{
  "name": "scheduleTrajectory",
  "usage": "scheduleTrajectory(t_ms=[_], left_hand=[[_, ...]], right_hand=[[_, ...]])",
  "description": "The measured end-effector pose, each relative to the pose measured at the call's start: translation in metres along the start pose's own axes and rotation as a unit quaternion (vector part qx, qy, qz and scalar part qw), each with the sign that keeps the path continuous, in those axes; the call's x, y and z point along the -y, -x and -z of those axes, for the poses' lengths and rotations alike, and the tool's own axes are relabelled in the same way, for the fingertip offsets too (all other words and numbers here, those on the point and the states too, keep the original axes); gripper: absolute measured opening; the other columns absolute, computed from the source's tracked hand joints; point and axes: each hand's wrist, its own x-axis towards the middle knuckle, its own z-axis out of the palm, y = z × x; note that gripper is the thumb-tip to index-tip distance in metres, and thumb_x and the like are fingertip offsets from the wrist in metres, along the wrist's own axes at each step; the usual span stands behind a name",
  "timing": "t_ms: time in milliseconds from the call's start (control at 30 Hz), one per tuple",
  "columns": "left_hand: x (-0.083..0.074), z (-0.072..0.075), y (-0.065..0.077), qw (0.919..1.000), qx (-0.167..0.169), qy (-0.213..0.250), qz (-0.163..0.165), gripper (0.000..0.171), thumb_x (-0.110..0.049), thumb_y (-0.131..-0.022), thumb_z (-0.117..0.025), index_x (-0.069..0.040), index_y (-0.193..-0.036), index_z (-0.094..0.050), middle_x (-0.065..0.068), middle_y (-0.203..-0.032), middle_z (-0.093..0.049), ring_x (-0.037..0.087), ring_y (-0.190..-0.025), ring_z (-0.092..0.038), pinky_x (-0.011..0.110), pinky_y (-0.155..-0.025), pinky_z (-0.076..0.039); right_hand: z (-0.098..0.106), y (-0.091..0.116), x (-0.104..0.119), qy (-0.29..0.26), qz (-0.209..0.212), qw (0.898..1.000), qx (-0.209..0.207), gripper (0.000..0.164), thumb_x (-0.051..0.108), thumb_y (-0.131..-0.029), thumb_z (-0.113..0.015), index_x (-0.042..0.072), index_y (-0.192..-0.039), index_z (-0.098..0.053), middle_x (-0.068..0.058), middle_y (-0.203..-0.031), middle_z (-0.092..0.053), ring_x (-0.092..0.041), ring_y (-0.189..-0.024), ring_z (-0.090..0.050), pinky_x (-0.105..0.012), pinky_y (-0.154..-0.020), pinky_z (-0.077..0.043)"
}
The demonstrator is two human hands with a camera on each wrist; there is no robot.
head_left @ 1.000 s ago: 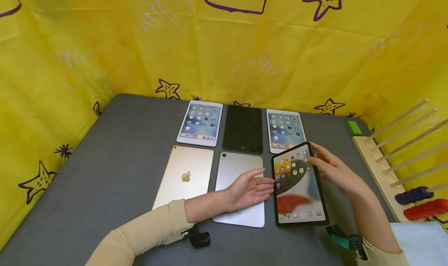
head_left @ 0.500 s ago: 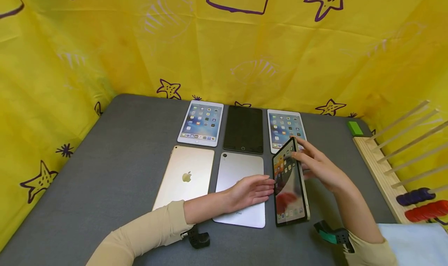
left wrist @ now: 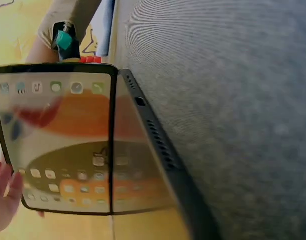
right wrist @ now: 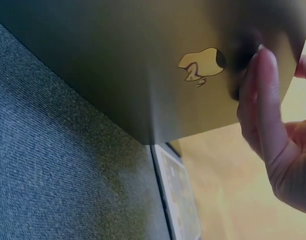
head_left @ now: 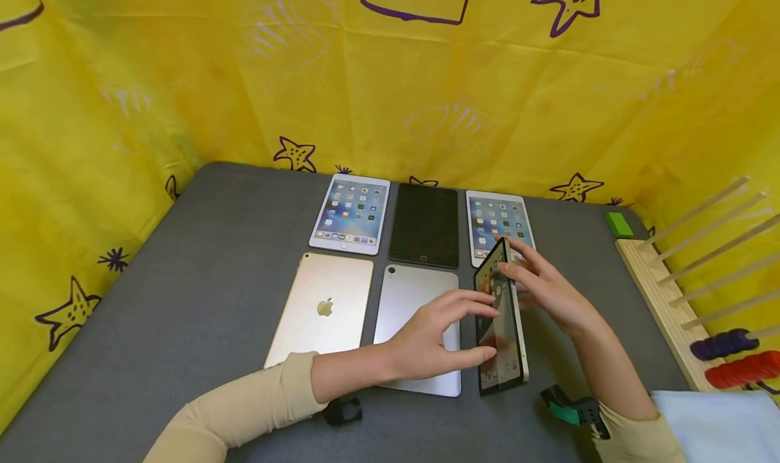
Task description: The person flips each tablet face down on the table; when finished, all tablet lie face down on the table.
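A dark-framed tablet (head_left: 506, 344) with a lit screen stands tilted on its long left edge on the grey table. My right hand (head_left: 551, 297) grips its right edge, thumb at the screen side and fingers behind. In the right wrist view those fingers (right wrist: 265, 95) lie against the tablet's back (right wrist: 142, 75). My left hand (head_left: 439, 338) reaches over a silver tablet (head_left: 417, 290) lying face down, its spread fingers and thumb at the screen; contact is unclear. Beside it is a gold tablet (head_left: 332, 300), also face down, partly covered by my left forearm.
Behind lie two white tablets (head_left: 350, 212) (head_left: 500, 219) with lit screens and a black tablet (head_left: 424, 226) between them. On the right are a wooden rack (head_left: 655, 307) with rods and beads, a green block (head_left: 619, 225) and a pale cloth (head_left: 722, 426). Yellow curtain (head_left: 390, 77) surrounds the table.
My right hand has tilted the dark-framed tablet up onto its left edge, moving leftward. My left hand has turned from palm-up-sideways beside the edge to fingers spread in front of the screen.
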Motion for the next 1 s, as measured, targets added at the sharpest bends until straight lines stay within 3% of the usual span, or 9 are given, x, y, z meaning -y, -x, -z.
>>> scheduleTrajectory(t_ms=[133,267,567,733,1000], left_hand=[[-0.007,-0.002,-0.003,0.9938,-0.007,-0.073,-0.083,0.064,-0.028,-0.076,-0.084,-0.01,-0.131,-0.057,0.007,-0.146,-0.045,0.013,-0.134,-0.039,0.025,-0.106,-0.037],[-0.01,-0.007,-0.004,0.9871,-0.009,-0.111,-0.116,0.072,-0.035,-0.07,-0.089,-0.008,-0.13,-0.059,0.01,-0.149,-0.04,0.017,-0.138,-0.035,0.027,-0.11,-0.033],[-0.009,-0.01,-0.002,0.9836,-0.021,-0.137,-0.116,0.064,-0.038,-0.071,-0.087,-0.011,-0.124,-0.062,0.007,-0.145,-0.046,0.014,-0.136,-0.039,0.026,-0.11,-0.033],[-0.008,-0.007,-0.001,0.9838,-0.026,-0.135,-0.115,0.063,-0.038,-0.07,-0.088,-0.012,-0.122,-0.063,0.006,-0.142,-0.048,0.013,-0.136,-0.04,0.026,-0.109,-0.033],[-0.006,-0.001,0.004,0.9843,-0.034,-0.124,-0.12,0.062,-0.035,-0.068,-0.089,-0.011,-0.12,-0.065,0.008,-0.141,-0.05,0.016,-0.137,-0.04,0.028,-0.108,-0.036]], right_hand=[[-0.002,-0.004,0.001,0.009,0.014,1.0,-0.003,0.07,0.036,-0.101,-0.049,0.011,-0.156,-0.014,-0.027,-0.13,-0.048,-0.042,-0.12,-0.045,-0.053,-0.087,-0.05],[-0.006,-0.008,0.0,0.019,0.028,0.999,-0.012,0.068,0.034,-0.1,-0.05,0.01,-0.155,-0.018,-0.025,-0.127,-0.047,-0.039,-0.117,-0.047,-0.054,-0.091,-0.047],[-0.013,-0.013,-0.001,0.042,0.043,0.997,-0.037,0.064,0.036,-0.099,-0.053,0.011,-0.152,-0.027,-0.025,-0.146,-0.033,-0.043,-0.13,-0.034,-0.071,-0.099,-0.029],[-0.014,-0.019,0.0,0.034,0.06,0.997,-0.04,0.056,0.037,-0.1,-0.053,0.01,-0.147,-0.037,-0.02,-0.147,-0.037,-0.04,-0.133,-0.034,-0.067,-0.104,-0.028],[-0.018,-0.032,-0.002,-0.025,0.101,0.994,-0.011,0.047,0.028,-0.101,-0.054,0.006,-0.141,-0.044,-0.018,-0.139,-0.048,-0.031,-0.128,-0.045,-0.055,-0.108,-0.031]])
